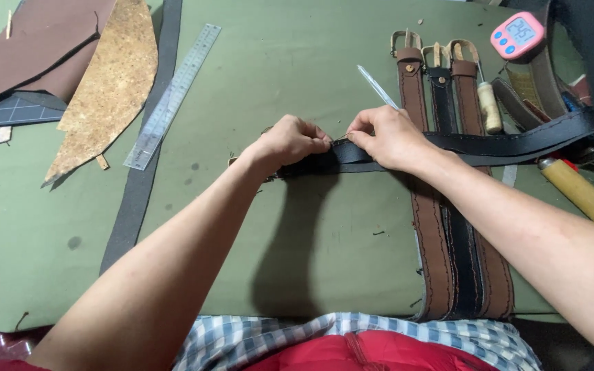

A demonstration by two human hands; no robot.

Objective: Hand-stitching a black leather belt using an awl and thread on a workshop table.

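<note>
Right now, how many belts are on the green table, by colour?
Brown belts: 2, one at and one at
Black belts: 2, one lying between the brown ones and one held across them by the left hand and right hand, seen at
Total: 4

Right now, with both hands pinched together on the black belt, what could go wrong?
The left hand and right hand pinch close together on the black belt, so whatever thin tool they work with might prick a fingertip. The belt's far end lies across the awl and three finished belts; pulling could drag or scuff them. The wooden handle sits by the right forearm.
</note>
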